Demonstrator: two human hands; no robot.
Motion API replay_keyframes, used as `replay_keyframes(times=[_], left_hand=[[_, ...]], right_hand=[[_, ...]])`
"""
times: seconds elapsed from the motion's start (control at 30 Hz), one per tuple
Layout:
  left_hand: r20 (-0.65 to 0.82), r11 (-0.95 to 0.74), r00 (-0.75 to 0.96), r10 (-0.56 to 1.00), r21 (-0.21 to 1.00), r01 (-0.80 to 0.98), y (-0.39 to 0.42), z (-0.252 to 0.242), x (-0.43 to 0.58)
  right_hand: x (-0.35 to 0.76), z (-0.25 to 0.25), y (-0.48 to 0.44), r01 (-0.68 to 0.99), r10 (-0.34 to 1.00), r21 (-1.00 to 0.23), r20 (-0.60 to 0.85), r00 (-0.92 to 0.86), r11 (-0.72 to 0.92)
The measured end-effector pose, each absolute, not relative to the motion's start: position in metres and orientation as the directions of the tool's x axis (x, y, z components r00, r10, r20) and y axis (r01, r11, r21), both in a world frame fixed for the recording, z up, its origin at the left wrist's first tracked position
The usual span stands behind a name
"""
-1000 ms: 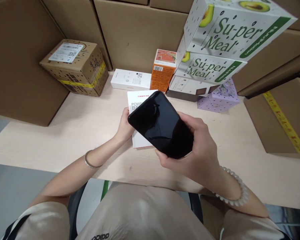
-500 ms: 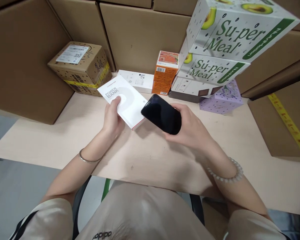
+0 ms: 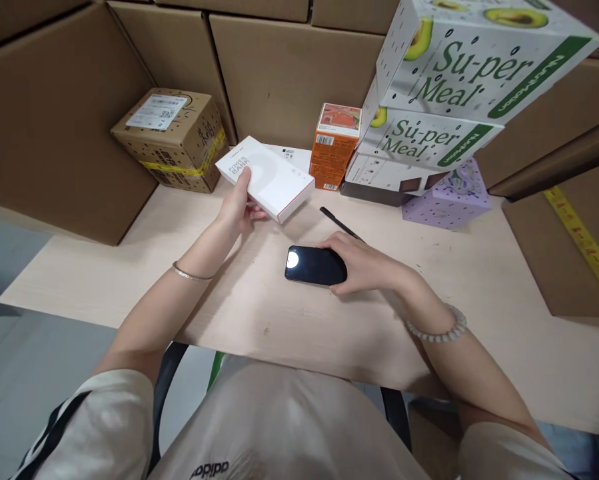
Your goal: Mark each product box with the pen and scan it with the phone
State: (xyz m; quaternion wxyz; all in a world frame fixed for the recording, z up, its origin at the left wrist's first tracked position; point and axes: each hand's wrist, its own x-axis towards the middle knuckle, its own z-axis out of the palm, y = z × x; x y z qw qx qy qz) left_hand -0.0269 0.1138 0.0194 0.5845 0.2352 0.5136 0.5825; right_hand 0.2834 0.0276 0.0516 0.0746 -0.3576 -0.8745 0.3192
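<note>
My left hand [image 3: 240, 203] grips a white power bank box [image 3: 274, 179] by its near left side, thumb on top and fingers beneath. The box is tilted above the table, its red-lined edge facing me. Closer to me, my right hand [image 3: 352, 261] holds a black smartphone [image 3: 314, 265] by its right end. The phone lies low, flat or nearly so over the tabletop, screen up, with a bright light reflected at its left end. A thin black pen-like stick [image 3: 340, 223] rests on the table just beyond my right hand.
Behind the power bank box lies a white box [image 3: 299, 157], beside an orange box [image 3: 333, 150]. A taped cardboard carton [image 3: 172, 137] stands left. Stacked Su-per Meal boxes [image 3: 479, 73] and a purple box [image 3: 446, 203] stand right. Large cartons [image 3: 299, 73] wall the table [image 3: 259, 313].
My right hand has lowered the phone toward me and turned it level, uncovering the black stick. My left hand has shifted the power bank box slightly right and away from me.
</note>
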Motion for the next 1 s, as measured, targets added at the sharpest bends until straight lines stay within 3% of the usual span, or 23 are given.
replay_keyframes(times=[0.23,0.57,0.8,1.0], left_hand=[[-0.398,0.253,-0.299,0.867,0.87,-0.424,0.164,0.028,-0.013],[-0.381,0.195,-0.338,0.86,0.859,-0.473,0.165,0.028,-0.032],[-0.519,0.452,-0.206,0.83,0.841,-0.298,0.179,0.03,-0.013],[-0.453,0.418,-0.236,0.86,0.89,-0.183,0.185,0.033,0.001]], right_hand=[[0.28,0.039,0.025,0.609,0.681,-0.555,-0.101,-0.726,0.567],[0.276,0.036,0.026,0.6,0.671,-0.544,-0.089,-0.736,0.587],[0.276,0.034,0.026,0.592,0.671,-0.556,-0.08,-0.737,0.584],[0.278,0.026,0.028,0.582,0.679,-0.578,-0.064,-0.731,0.572]])
